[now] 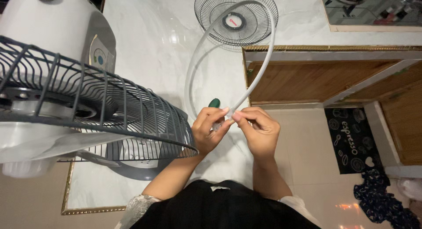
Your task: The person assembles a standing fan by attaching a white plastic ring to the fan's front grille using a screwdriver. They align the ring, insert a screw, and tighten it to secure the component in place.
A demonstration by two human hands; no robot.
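My left hand (210, 130) and my right hand (259, 130) meet over the counter edge, both pinching the split ends of a grey plastic fan guard ring (263, 57) that loops up and away from me. A green screwdriver handle (214, 103) pokes up behind my left fingers; whether that hand grips it is unclear. The fan (57, 106), white-bodied with a dark wire rear grille (132, 115), stands at the left, close to my left hand. A loose dark front grille (235, 18) lies flat on the white marble counter (149, 49) beyond the ring.
A wooden cabinet opening (316, 79) sits below the counter at right. A stove top (373, 9) is at the top right. On the tiled floor lie a black mat (351, 139) and dark patterned cloth (382, 202).
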